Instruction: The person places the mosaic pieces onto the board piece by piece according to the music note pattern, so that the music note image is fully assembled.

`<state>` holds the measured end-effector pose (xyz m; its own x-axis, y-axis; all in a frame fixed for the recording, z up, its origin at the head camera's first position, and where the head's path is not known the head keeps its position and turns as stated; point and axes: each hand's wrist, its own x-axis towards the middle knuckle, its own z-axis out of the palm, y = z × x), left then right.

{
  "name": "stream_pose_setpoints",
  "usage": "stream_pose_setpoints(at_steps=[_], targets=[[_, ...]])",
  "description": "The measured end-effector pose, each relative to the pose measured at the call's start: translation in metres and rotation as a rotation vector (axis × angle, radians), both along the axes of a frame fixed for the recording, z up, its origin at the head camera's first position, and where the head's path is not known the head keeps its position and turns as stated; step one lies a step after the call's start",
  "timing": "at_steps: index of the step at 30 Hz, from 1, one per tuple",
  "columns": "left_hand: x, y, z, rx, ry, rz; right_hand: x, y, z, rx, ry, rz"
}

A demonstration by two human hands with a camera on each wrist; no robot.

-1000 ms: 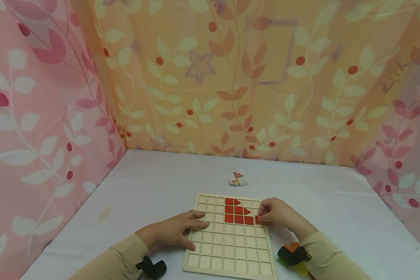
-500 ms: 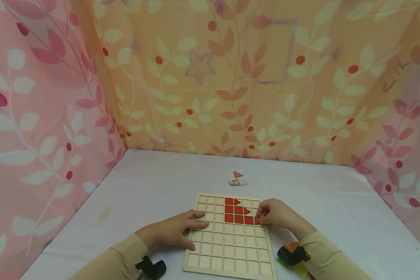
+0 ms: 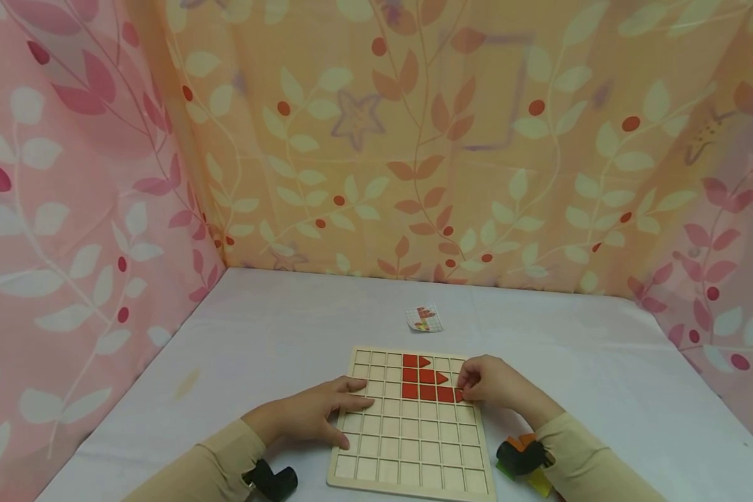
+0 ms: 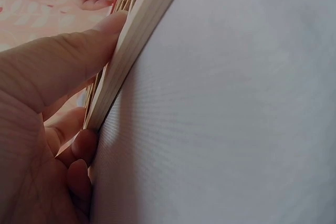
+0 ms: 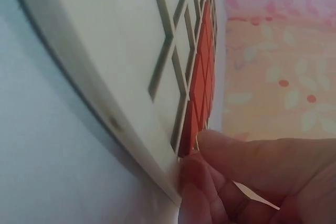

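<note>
A wooden grid board (image 3: pixel 412 450) lies on the white table. Red square tiles (image 3: pixel 427 392) fill cells in its three far rows, and red triangle tiles end the upper two rows. My right hand (image 3: pixel 496 383) is at the board's right edge, its thumb and fingertips pinching a red triangle tile (image 3: pixel 459 395) at the end of the third row. The right wrist view shows that red triangle tile (image 5: pixel 186 132) in a cell, partly hidden by the fingers. My left hand (image 3: pixel 307 413) rests on the board's left side with fingers spread; its thumb (image 4: pixel 79 59) touches the rim.
A small picture card (image 3: pixel 424 318) with a coloured grid pattern lies beyond the board. Orange, green and yellow pieces (image 3: pixel 539 482) lie right of the board, partly under the right wrist's black camera (image 3: pixel 519 458). Patterned cloth (image 3: pixel 326 181) walls the table's back and sides.
The red triangle tile at the end of the third row has shifted slightly left, against the neighbouring square. My left hand stays in place on the board.
</note>
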<state>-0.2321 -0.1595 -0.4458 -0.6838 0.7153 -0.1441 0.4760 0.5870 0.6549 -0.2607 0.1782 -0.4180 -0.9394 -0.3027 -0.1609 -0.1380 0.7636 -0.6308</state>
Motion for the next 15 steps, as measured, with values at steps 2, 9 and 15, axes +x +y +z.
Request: stream_pose_setpoints(at_steps=[2,9,15], targets=[[0.000,0.000,0.000,0.001,-0.006,0.001,0.000,0.004,0.001,-0.002,0.014,0.017],[0.000,-0.001,0.000,0.000,-0.007,-0.003,0.002,0.023,0.011,0.002,0.048,0.020],[0.000,-0.001,0.001,0.008,-0.015,-0.009,0.012,0.046,0.022,-0.030,0.007,0.072]])
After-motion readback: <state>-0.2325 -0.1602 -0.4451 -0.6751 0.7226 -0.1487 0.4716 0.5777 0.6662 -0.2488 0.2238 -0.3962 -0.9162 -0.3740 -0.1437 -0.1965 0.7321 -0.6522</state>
